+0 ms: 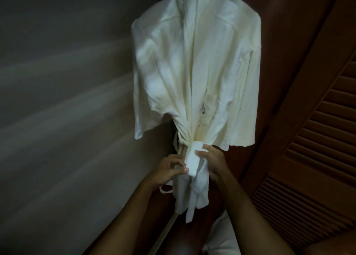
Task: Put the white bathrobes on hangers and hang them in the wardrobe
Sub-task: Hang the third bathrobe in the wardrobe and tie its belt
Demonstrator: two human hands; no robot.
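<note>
In the wardrobe: one white bathrobe (194, 72) hangs up high, with its collar at the very top of the view. The hanger itself is hidden under the cloth, so I cannot see it.

Done so far: this robe looks like it is already on its hanger and already hung up. That is my guess from how its shoulders sit wide and flat.

Going on now: the belt (193, 158) is wrapped around the middle of the robe and squeezes it into a bunch. It looks like the person is tying or tidying it.

Left to do: finish the belt. The task talks about more than one robe. Something white (221, 233) lies low down near the bottom edge. It may be another robe, but I cannot tell.

Left hand (171, 170): its fingers are curled, and the tips pinch the left side of the wide belt piece.

Right hand (212, 160): its fingers are curled around the right side of the same belt piece, and the thumb presses on the front.

Robe and hands: both hands touch the robe at its waist, one on each side. The rest of the robe hangs above them, and the loose ends hang below, between the two arms.

Around it: a plain grey wall (57, 100) is on the left. A brown wooden door (317, 139) with slats is on the right.
</note>
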